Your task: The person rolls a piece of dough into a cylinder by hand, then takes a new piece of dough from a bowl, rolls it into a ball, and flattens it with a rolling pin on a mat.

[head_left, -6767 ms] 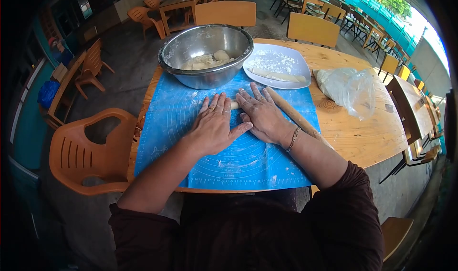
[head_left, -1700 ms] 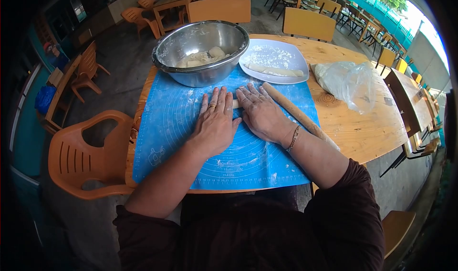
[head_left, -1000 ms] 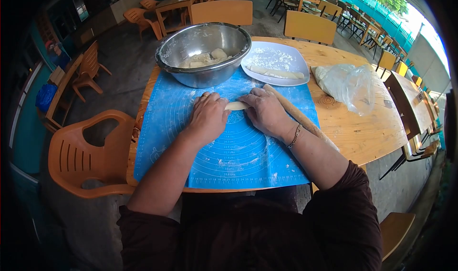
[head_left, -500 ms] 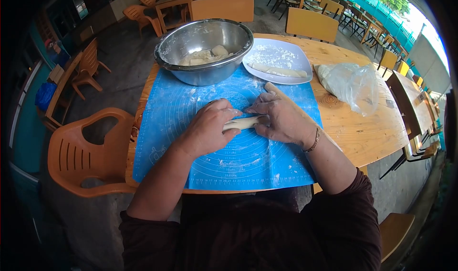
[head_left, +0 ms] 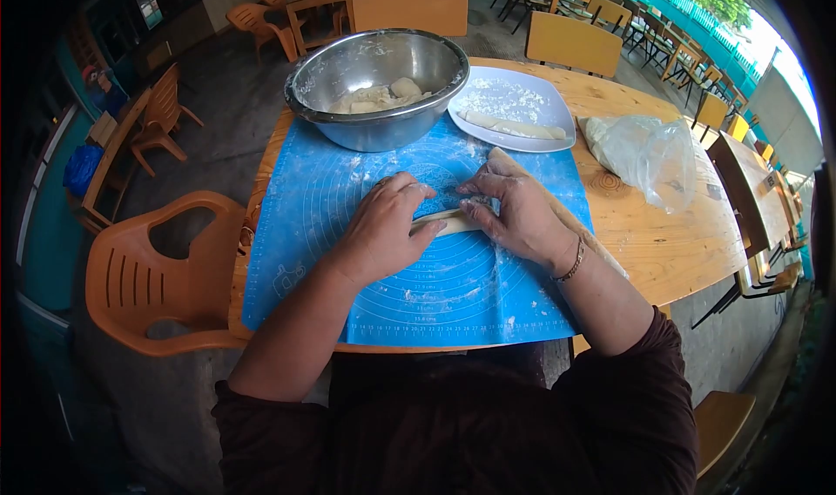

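Both hands, left hand [head_left: 383, 229] and right hand [head_left: 514, 212], hold a dough roll [head_left: 446, 223] between curled fingers, steel bowl [head_left: 379, 86] just beyond them

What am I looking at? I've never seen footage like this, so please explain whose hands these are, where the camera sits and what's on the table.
There is no machine: a person works with bare hands, and one camera on their head looks forward and down, hence the bent edges. The left hand and right hand each grip an end of a dough roll over a blue mat on a wooden table. Behind stand a steel bowl with dough lumps, a white plate with a dough strip, and a plastic bag. A rolling pin lies partly beneath the right forearm.
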The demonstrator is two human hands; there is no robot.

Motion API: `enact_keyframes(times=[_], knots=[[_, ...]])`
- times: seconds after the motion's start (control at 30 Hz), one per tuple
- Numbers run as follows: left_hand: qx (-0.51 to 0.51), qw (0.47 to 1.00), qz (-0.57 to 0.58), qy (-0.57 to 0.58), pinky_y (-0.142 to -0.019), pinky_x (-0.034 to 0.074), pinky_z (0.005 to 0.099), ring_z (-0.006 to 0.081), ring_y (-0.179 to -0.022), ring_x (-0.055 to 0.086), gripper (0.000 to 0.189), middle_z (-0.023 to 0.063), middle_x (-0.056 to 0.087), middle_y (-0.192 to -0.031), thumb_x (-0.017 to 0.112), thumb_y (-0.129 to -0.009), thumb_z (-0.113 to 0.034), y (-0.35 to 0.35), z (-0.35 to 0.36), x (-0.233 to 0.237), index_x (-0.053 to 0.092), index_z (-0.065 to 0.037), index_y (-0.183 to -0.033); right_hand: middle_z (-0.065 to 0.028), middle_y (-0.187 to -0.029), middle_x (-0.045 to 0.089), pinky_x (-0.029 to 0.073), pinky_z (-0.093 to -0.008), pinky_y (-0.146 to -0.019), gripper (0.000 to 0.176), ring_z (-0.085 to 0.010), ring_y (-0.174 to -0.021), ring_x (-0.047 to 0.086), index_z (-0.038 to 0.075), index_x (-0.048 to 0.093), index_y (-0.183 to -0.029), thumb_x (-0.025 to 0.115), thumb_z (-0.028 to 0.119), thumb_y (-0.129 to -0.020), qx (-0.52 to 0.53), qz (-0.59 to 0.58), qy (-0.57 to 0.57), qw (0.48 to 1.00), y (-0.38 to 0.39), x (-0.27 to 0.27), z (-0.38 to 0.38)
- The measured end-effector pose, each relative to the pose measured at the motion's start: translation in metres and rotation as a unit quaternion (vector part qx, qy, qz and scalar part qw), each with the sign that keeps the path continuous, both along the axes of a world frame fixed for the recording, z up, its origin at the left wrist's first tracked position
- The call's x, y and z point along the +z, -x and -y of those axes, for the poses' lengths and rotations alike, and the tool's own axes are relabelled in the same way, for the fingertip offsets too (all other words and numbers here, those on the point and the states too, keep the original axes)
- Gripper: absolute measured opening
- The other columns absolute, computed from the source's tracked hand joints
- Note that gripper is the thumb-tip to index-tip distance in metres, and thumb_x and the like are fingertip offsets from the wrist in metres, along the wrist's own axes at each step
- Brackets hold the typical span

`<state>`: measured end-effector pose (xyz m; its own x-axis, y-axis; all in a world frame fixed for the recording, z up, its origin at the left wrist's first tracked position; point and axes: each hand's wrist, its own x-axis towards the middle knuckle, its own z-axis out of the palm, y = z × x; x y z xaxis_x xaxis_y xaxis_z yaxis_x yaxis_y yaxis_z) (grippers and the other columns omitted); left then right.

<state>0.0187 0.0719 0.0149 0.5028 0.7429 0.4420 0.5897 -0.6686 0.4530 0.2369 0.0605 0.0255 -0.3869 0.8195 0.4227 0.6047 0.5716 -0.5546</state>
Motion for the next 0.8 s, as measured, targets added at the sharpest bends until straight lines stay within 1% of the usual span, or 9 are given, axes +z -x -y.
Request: enact_keyframes(times=[0.03, 0.07, 0.13, 0.3, 0.33, 0.4, 0.57, 0.63, 0.8], knots=[[-0.004, 0.998, -0.02, 0.055, -0.084, 0.051, 0.0396, 0.0291, -0.094, 0.064, 0.03, 0.0158, 0.065, -0.101, 0.07, -0.088, -0.016, 0.001, -0.001, -0.001, 0.067, 0.002, -0.112, -0.014, -0.089, 0.062, 0.051, -0.0397, -0.081, 0.018, -0.0305, -0.09, 0.062, 0.004, 0.072, -0.097, 0.07, 0.01, -0.08, -0.019, 0.042, -0.024, 0.999, 0.0, -0.003, -0.003], [-0.004, 0.998, -0.021, 0.055, -0.084, 0.051, 0.0396, 0.0291, -0.094, 0.064, 0.03, 0.0158, 0.065, -0.101, 0.07, -0.088, -0.016, 0.0, -0.003, -0.003, 0.067, 0.002, -0.112, -0.0146, -0.088, 0.062, 0.051, -0.0394, -0.082, 0.018, -0.0308, -0.09, 0.062, 0.003, 0.072, -0.099, 0.068, 0.011, -0.083, -0.039, 0.084, -0.048, 0.995, 0.0, -0.006, -0.005], [0.033, 0.995, -0.021, 0.089, -0.082, 0.051, 0.0388, 0.0286, -0.093, 0.065, 0.026, 0.0154, 0.066, -0.098, 0.067, -0.09, -0.017, -0.005, -0.007, -0.005, 0.069, 0.002, -0.108, -0.0146, -0.087, 0.062, 0.05, -0.0399, -0.083, 0.018, -0.0311, -0.09, 0.062, 0.003, 0.072, -0.099, 0.067, 0.012, -0.083, -0.029, 0.09, -0.046, 0.994, 0.002, -0.011, -0.005], [0.038, 0.989, -0.062, 0.128, -0.079, 0.051, 0.0379, 0.0283, -0.089, 0.065, 0.022, 0.0146, 0.066, -0.097, 0.066, -0.091, -0.017, -0.007, -0.007, 0.001, 0.071, 0.001, -0.103, -0.0144, -0.085, 0.061, 0.048, -0.042, -0.085, 0.014, -0.0324, -0.089, 0.061, 0.003, 0.072, -0.093, 0.065, 0.011, -0.084, -0.005, 0.086, -0.034, 0.996, 0.006, -0.018, -0.007], [0.033, 0.989, -0.065, 0.132, -0.078, 0.051, 0.0377, 0.0286, -0.088, 0.065, 0.021, 0.0143, 0.066, -0.097, 0.067, -0.09, -0.017, -0.007, -0.008, 0.001, 0.071, 0.0, -0.102, -0.0139, -0.085, 0.061, 0.048, -0.041, -0.082, 0.011, -0.0314, -0.088, 0.06, 0.002, 0.07, -0.091, 0.066, 0.01, -0.085, -0.003, 0.098, -0.027, 0.995, 0.006, -0.017, -0.007], [0.027, 0.99, -0.052, 0.132, -0.078, 0.051, 0.0379, 0.029, -0.087, 0.065, 0.021, 0.0143, 0.066, -0.097, 0.066, -0.09, -0.017, -0.007, -0.008, 0.0, 0.071, 0.0, -0.101, -0.0133, -0.086, 0.061, 0.048, -0.0401, -0.08, 0.008, -0.0304, -0.086, 0.059, 0.001, 0.069, -0.089, 0.068, 0.008, -0.085, -0.003, 0.11, -0.022, 0.994, 0.007, -0.017, -0.007], [0.031, 0.989, -0.015, 0.144, -0.077, 0.05, 0.0392, 0.0305, -0.086, 0.064, 0.019, 0.0149, 0.065, -0.094, 0.066, -0.091, -0.016, -0.01, -0.008, -0.001, 0.071, 0.0, -0.097, -0.0129, -0.084, 0.06, 0.047, -0.0395, -0.078, 0.004, -0.0304, -0.084, 0.058, 0.001, 0.067, -0.085, 0.068, 0.005, -0.084, -0.011, 0.041, -0.037, 0.998, 0.011, -0.016, -0.007], [0.012, 0.989, -0.063, 0.131, -0.078, 0.05, 0.0403, 0.032, -0.085, 0.064, 0.018, 0.0159, 0.065, -0.092, 0.064, -0.091, -0.015, -0.01, -0.009, 0.001, 0.07, 0.001, -0.096, -0.0135, -0.084, 0.06, 0.047, -0.0413, -0.08, 0.005, -0.0317, -0.085, 0.059, 0.002, 0.067, -0.084, 0.067, 0.007, -0.083, -0.005, 0.039, -0.042, 0.998, 0.01, -0.015, -0.007], [-0.018, 0.996, -0.038, 0.075, -0.078, 0.05, 0.042, 0.034, -0.086, 0.064, 0.016, 0.0176, 0.066, -0.09, 0.063, -0.092, -0.014, -0.008, -0.007, -0.004, 0.067, 0.002, -0.093, -0.0142, -0.083, 0.06, 0.047, -0.0425, -0.081, 0.005, -0.0333, -0.087, 0.059, 0.003, 0.066, -0.082, 0.066, 0.007, -0.081, 0.019, 0.043, -0.047, 0.998, 0.004, -0.007, -0.004]])
